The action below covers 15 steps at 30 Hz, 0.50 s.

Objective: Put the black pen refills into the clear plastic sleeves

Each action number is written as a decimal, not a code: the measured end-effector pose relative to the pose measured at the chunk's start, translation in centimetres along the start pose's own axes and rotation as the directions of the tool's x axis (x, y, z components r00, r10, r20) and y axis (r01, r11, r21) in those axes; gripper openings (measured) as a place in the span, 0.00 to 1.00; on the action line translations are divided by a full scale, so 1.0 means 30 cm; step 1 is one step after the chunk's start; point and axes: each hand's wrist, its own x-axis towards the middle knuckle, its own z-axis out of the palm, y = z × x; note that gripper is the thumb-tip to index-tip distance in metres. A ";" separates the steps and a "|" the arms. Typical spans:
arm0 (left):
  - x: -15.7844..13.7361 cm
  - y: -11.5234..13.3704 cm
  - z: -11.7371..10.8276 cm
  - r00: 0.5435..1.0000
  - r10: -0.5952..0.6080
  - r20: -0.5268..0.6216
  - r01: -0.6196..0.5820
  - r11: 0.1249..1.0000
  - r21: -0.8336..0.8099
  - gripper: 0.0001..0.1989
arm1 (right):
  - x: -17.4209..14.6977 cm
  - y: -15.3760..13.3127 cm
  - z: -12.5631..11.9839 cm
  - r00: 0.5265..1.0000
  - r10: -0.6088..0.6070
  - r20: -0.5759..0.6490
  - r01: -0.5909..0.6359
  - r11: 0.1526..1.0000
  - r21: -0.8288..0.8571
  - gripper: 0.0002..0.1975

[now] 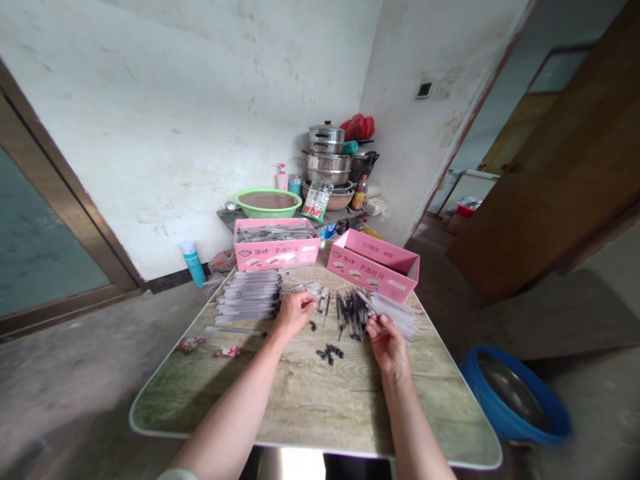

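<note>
My left hand is closed in a pinch over the middle of the table, beside a heap of small clear and grey pen parts; what its fingertips hold is too small to make out. In my right hand, palm partly up, a translucent pen barrel slants up and left from the fingers. Just beyond that hand lie dark pen refills and a stack of clear barrels. Left of my left hand are rows of pens with dark ends and one loose pen. Small black caps lie between my forearms.
A pink box full of pens and another pink box stand at the table's far edge. Behind them are a green basin and stacked pots. A blue tub sits on the floor at right.
</note>
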 end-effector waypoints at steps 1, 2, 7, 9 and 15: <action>-0.002 -0.006 -0.008 0.999 0.033 0.036 -0.036 0.996 0.085 0.07 | 0.002 -0.001 -0.003 1.000 0.009 -0.004 -0.009 1.000 0.004 0.10; -0.004 -0.011 -0.015 0.994 0.056 0.098 -0.070 0.987 0.145 0.07 | 0.002 -0.002 -0.004 1.000 0.019 -0.003 -0.019 1.000 0.005 0.10; -0.015 -0.016 -0.041 0.932 0.032 0.360 -0.114 0.971 0.210 0.13 | -0.002 0.001 0.003 0.999 0.039 0.004 -0.039 0.999 0.022 0.10; -0.014 -0.018 -0.047 0.928 0.036 0.371 -0.130 0.964 0.232 0.12 | -0.003 0.001 0.005 0.999 0.043 0.005 -0.043 0.999 0.010 0.10; -0.010 -0.046 -0.029 0.935 0.068 0.348 -0.149 0.966 0.212 0.07 | -0.004 -0.001 0.005 0.998 0.038 0.042 -0.037 0.999 -0.021 0.12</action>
